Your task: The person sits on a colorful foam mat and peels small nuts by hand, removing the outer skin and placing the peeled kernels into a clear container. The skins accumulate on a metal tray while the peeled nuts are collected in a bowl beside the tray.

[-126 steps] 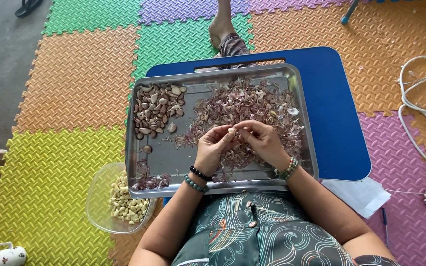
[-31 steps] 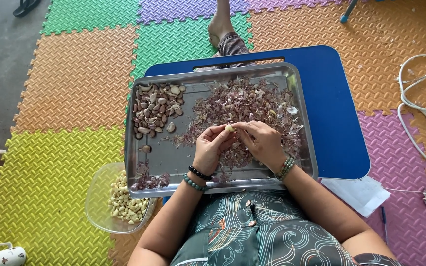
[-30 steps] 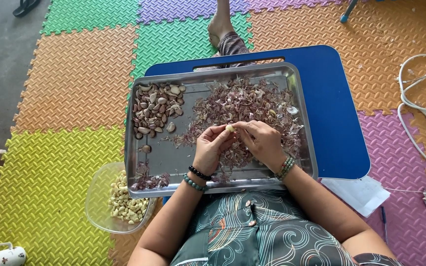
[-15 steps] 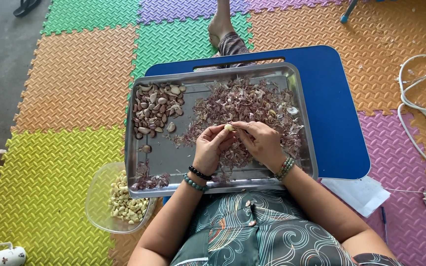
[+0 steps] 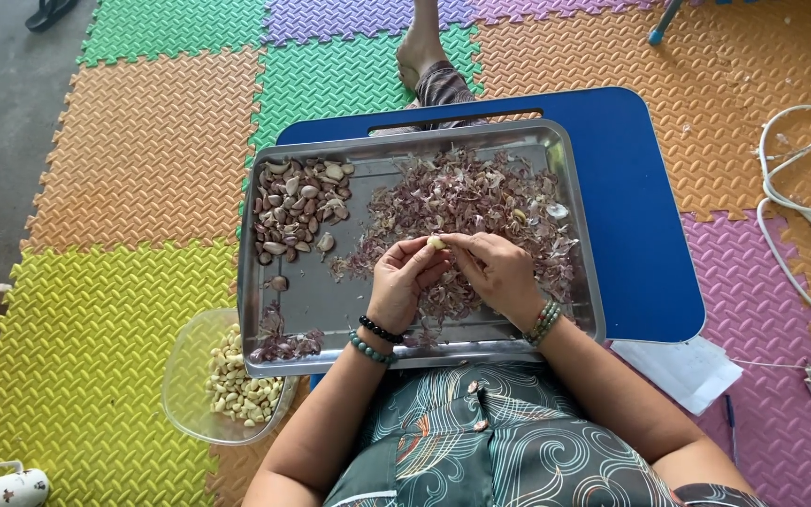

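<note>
Little moved: both hands' grip still pinches garlic clove (image 5: 436, 242) above tray (image 5: 330, 305).

A home floor: coloured foam mats (image 5: 133, 150), a mug (image 5: 11, 488), loose white cables (image 5: 800, 225).

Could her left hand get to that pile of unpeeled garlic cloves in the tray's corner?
Probably yes: the left hand is beside the unpeeled cloves, with only bare tray between them.

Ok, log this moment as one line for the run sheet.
left hand: pinching garlic clove | right hand: on same clove | below: peel pile in metal tray | unpeeled cloves tray's left | peeled cloves in clear bowl
</note>
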